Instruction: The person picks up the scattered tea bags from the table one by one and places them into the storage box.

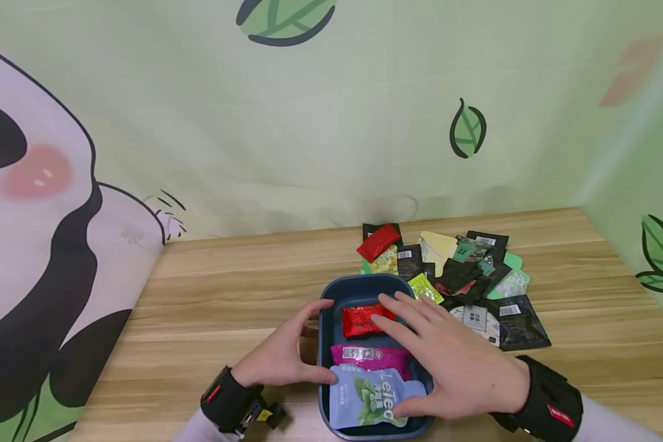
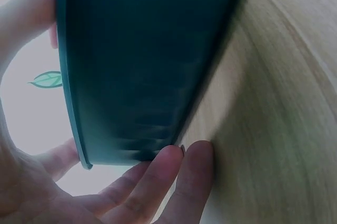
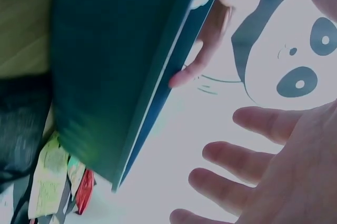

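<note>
A dark blue rectangular plastic bin stands on the table in the head view. In it lie a red shiny packet, a magenta packet and a light blue pouch with a leaf print. My left hand grips the bin's left side, thumb and index finger over the rim. In the left wrist view its other fingers are low beside the outer wall. My right hand spreads over the bin's right side, fingers straight, covering part of the pouch. The right wrist view shows nothing between its fingers.
Behind and right of the bin lies a loose pile of packets: a black sachet, a yellow-green packet, a red packet and several others. A printed cloth backdrop rises behind the wooden table.
</note>
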The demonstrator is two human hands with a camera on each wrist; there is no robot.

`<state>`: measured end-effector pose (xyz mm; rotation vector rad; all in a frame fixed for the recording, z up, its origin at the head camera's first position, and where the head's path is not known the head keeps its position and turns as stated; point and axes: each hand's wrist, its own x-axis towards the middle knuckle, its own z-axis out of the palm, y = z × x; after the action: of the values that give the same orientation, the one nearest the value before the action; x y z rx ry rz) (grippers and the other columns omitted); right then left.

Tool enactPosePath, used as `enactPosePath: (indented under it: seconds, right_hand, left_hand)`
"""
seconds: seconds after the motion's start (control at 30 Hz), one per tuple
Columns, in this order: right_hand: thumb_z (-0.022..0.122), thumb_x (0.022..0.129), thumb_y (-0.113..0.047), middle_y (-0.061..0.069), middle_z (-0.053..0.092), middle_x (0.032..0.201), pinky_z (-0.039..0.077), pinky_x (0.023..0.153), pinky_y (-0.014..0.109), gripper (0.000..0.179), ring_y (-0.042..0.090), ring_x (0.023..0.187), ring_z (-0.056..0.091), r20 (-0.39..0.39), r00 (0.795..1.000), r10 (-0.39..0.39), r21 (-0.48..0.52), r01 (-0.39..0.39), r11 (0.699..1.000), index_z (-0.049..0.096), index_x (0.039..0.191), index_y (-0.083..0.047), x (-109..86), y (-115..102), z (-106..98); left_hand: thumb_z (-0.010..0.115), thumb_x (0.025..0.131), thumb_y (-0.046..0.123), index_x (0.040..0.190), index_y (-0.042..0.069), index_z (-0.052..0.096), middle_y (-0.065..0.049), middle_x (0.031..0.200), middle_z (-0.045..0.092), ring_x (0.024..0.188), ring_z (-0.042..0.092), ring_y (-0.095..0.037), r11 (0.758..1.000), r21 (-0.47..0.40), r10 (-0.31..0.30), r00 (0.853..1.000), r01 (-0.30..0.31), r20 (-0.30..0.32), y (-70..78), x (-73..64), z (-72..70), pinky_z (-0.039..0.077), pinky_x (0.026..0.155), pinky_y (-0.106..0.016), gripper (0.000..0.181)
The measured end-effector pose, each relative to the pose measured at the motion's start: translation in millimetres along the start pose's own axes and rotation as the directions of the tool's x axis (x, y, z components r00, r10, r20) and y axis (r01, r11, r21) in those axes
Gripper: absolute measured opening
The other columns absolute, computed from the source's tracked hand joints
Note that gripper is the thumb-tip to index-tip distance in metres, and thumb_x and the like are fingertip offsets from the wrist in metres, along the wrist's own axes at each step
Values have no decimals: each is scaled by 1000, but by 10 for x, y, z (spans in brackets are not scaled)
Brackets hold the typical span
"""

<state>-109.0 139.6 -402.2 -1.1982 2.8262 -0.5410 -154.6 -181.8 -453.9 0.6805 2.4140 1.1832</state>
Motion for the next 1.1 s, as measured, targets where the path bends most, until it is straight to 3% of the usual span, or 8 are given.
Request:
enactPosePath:
  seconds: [0.23,0.37,0.6,0.87,1.1]
  right_hand:
    - [58,71,-83,-6,13,167,23,115,58,108,24,150,20,-68,997,47,-48,-50,998,32,159,-26,-57,185,-112]
    - [60,69,-83,-2,20,165,27,113,60,111,28,147,26,-124,989,79,-80,-89,993,33,158,-23,-100,352,-230]
    - [67,74,-72,11,29,161,31,110,59,104,33,142,32,-260,962,84,-66,-105,992,38,155,-13,-259,740,-426]
    - [69,77,-65,16,28,160,35,106,61,100,41,140,33,-237,949,207,-59,-227,972,37,155,-11,-526,1109,-558]
    - [60,86,-64,18,35,156,37,106,59,86,40,138,37,-184,957,226,-108,-248,963,48,148,-6,-675,1260,-431]
  left_hand:
    - [85,68,48,156,28,27,1,149,41,126,45,-19,1000,3,-2,1000,2,0,24,18,20,44,101,-48,107]
    - [84,70,47,156,27,27,-2,149,42,123,49,-21,1000,4,-9,1000,9,-2,37,20,35,46,99,-47,105]
    - [83,70,47,157,26,25,-3,152,40,126,47,-21,998,39,-42,999,43,-29,74,6,54,47,99,-50,106]
    - [82,73,46,158,24,23,-3,153,37,120,52,-21,999,25,-35,999,36,-37,103,21,109,51,94,-41,106]
    - [86,64,52,161,20,13,-4,155,33,124,48,-24,999,33,-28,1000,28,7,148,-1,117,51,95,-41,126]
